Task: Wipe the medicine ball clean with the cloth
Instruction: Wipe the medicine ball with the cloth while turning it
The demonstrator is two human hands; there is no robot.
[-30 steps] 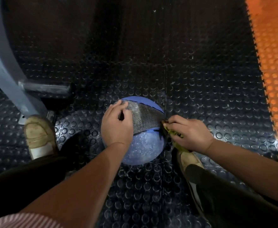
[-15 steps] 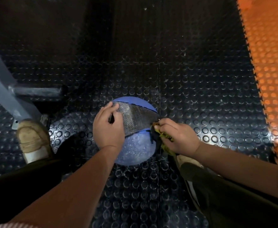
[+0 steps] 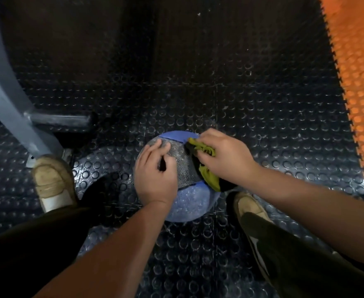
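1. The blue rubber medicine ball (image 3: pixel 189 205), grey-banded, sits on the black studded floor (image 3: pixel 241 104).
2. Your left hand (image 3: pixel 155 173) lies on its top left, fingers loosely straight.
3. Your right hand (image 3: pixel 226 155) curls its fingers round the yellow-green cloth (image 3: pixel 209 179) at the upper right; the bare near face lies toward you.

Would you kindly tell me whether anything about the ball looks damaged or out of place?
Nothing looks damaged or spilled. The medicine ball only shows pale dusty speckling on its lower blue part, away from the cloth under the right hand.
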